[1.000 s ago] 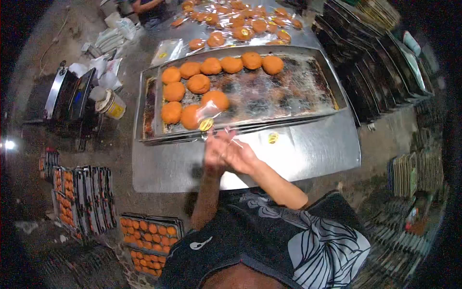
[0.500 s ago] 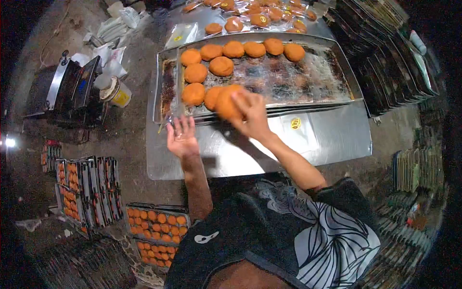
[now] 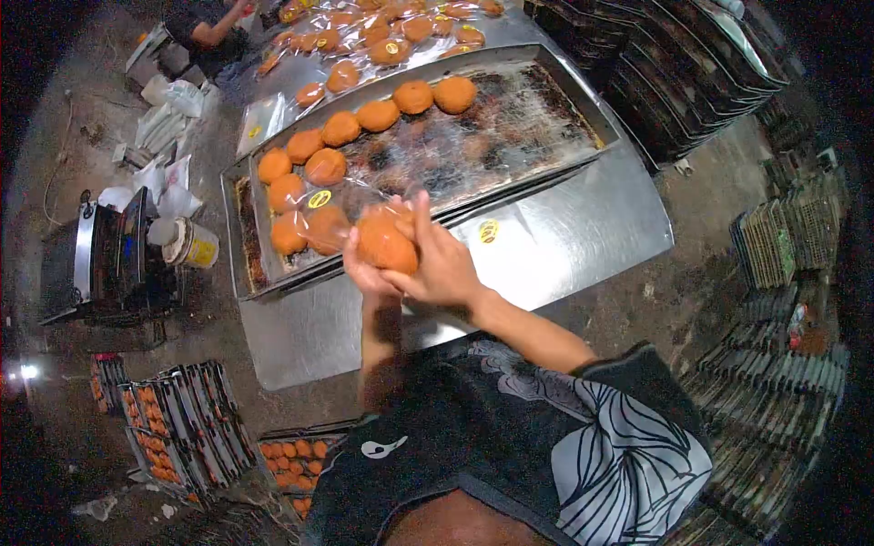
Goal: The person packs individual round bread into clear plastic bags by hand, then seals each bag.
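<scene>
A round golden-brown bun [image 3: 387, 244] sits between my two hands in front of the tray's near edge. My left hand [image 3: 366, 276] cups it from the left and below. Against its right side, the fingers of my right hand [image 3: 442, 262] are closed round it. A clear plastic bag [image 3: 350, 193] with a yellow label spreads from my hands over the near left of the tray; how far it covers the bun is hard to make out. Just beyond my hands, the metal baking tray [image 3: 583, 162] holds several more buns [image 3: 341, 128] along its far and left sides.
Bagged buns [image 3: 390, 51] lie on the far part of the metal table [image 3: 601, 223]. A labelled clear bag [image 3: 489, 230] rests on the near part. Dark trays [image 3: 674, 82] stand stacked at right, racks of buns [image 3: 150, 428] at lower left. Another person's arm [image 3: 217, 32] shows at top left.
My right hand has brought the bun leftward to my left hand, and both now hold it. The plastic bag now spreads visibly over the tray. The view has turned and shifted.
</scene>
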`<state>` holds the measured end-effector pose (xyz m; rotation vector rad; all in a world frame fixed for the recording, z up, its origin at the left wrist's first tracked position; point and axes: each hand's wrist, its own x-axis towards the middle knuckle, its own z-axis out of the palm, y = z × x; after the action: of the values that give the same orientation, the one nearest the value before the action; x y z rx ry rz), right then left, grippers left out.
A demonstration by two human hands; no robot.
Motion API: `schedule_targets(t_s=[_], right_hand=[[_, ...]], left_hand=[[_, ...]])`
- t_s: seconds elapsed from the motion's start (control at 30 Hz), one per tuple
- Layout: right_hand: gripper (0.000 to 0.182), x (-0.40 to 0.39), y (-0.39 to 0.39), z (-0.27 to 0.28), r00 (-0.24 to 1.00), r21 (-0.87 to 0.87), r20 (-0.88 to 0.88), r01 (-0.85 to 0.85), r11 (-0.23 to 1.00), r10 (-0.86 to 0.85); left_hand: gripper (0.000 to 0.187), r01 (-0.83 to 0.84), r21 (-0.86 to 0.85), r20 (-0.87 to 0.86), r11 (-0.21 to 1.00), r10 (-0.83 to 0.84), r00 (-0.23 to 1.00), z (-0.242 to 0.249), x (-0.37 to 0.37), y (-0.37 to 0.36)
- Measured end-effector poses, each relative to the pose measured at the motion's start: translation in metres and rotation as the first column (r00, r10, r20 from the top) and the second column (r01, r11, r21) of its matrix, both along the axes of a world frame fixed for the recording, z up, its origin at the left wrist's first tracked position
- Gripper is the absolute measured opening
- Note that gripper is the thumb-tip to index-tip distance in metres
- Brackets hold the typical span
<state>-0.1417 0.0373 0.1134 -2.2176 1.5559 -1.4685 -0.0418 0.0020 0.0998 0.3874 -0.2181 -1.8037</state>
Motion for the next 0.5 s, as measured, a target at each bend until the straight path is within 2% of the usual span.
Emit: schedule_targets(t_s=[0.03, 0.1, 0.13, 0.17, 0.2, 0.27, 0.3, 0.33, 0.37, 0.4, 0.43, 0.47, 0.5], right_hand=[[0.101, -0.007, 0.004, -0.004, 0.997, 0.046, 0.039, -0.063, 0.997, 0.061], [0.099, -0.019, -0.008, -0.008, 0.997, 0.055, 0.058, -0.056, 0.997, 0.053], [0.098, -0.021, -0.019, -0.008, 0.998, 0.08, 0.035, -0.051, 0.996, 0.048], [0.097, -0.024, -0.024, -0.009, 0.999, 0.106, 0.011, -0.048, 0.993, 0.047], [0.097, -0.028, -0.019, -0.012, 0.998, 0.112, 0.016, -0.059, 0.992, 0.057], [0.078, -0.038, -0.006, -0.021, 0.978, 0.177, 0.207, -0.021, 0.984, -0.016], [0.07, -0.047, -0.005, -0.023, 0.955, 0.209, 0.29, -0.007, 0.978, -0.055], [0.059, -0.057, -0.012, -0.025, 0.977, 0.292, 0.186, 0.043, 0.956, -0.101], [0.043, -0.072, -0.027, -0.03, 0.997, 0.165, 0.036, 0.066, 0.984, -0.073], [0.019, -0.087, -0.046, -0.017, 0.99, 0.329, -0.127, 0.107, 0.938, -0.069], [0.014, -0.105, -0.08, -0.002, 0.993, 0.257, -0.068, 0.114, 0.96, -0.1], [0.018, -0.12, -0.117, 0.025, 0.995, 0.177, -0.08, 0.081, 0.981, -0.067], [0.025, -0.117, -0.141, 0.059, 0.99, 0.123, 0.093, 0.092, 0.988, -0.104]], left_hand=[[0.055, -0.002, -0.005, 0.002, 1.0, 0.002, 1.0, -0.007, -0.005, 0.0], [0.052, 0.136, -0.069, -0.034, 0.988, -0.139, 0.99, -0.029, -0.018, -0.001], [0.047, 0.026, -0.056, 0.038, 0.998, -0.024, 0.999, -0.03, -0.04, 0.002], [0.047, 0.018, -0.046, 0.039, 0.999, -0.017, 0.999, -0.033, -0.042, 0.005], [0.043, 0.159, 0.039, -0.046, 0.987, -0.157, 0.987, -0.035, -0.036, 0.006], [0.037, 0.44, 0.147, -0.239, 0.886, -0.4, 0.885, -0.034, -0.024, 0.004], [0.037, 0.431, 0.138, -0.237, 0.892, -0.393, 0.888, -0.034, -0.031, 0.008], [0.031, 0.285, -0.034, 0.378, 0.958, -0.252, 0.891, -0.033, -0.044, 0.018], [0.026, 0.247, -0.26, 0.817, 0.934, 0.076, 0.571, -0.033, -0.055, 0.025], [0.023, 0.411, -0.514, 0.855, 0.753, 0.409, 0.319, -0.041, -0.059, 0.023], [0.02, 0.629, -0.609, 0.681, 0.482, 0.724, 0.105, -0.057, -0.062, 0.021], [0.022, 0.615, -0.362, 0.923, 0.7, 0.359, 0.134, -0.073, -0.075, 0.026], [0.023, 0.609, -0.049, 0.982, 0.791, -0.072, 0.172, -0.091, -0.093, 0.035]])
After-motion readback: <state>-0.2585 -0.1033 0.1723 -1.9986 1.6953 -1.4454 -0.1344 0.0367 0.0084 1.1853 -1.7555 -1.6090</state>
